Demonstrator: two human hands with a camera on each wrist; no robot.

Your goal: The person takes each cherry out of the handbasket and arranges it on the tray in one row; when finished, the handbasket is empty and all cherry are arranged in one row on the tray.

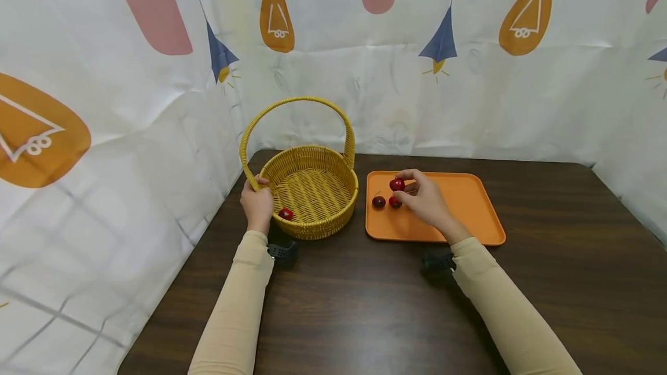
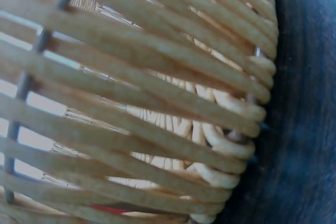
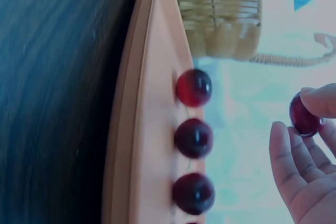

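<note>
My right hand (image 1: 428, 199) pinches a dark red cherry (image 1: 397, 184) between thumb and fingers, above the left part of an orange tray (image 1: 458, 207). Beneath it, other cherries (image 1: 378, 202) lie on the tray; the right wrist view shows several in a row, the nearest a brighter red cherry (image 3: 193, 87). My left hand (image 1: 257, 206) grips the yellow woven basket (image 1: 339, 220) at its left rim, by the foot of the handle. Inside the basket, one red cherry (image 1: 285, 213) rests near the front left wall. Only the basket's weave (image 2: 131, 66) fills most of the left wrist view.
The basket's tall arched handle (image 1: 299, 99) stands upright over it. Both things are on a dark wooden table (image 1: 344, 305). A white printed curtain (image 1: 333, 74) hangs behind the table and along its left side.
</note>
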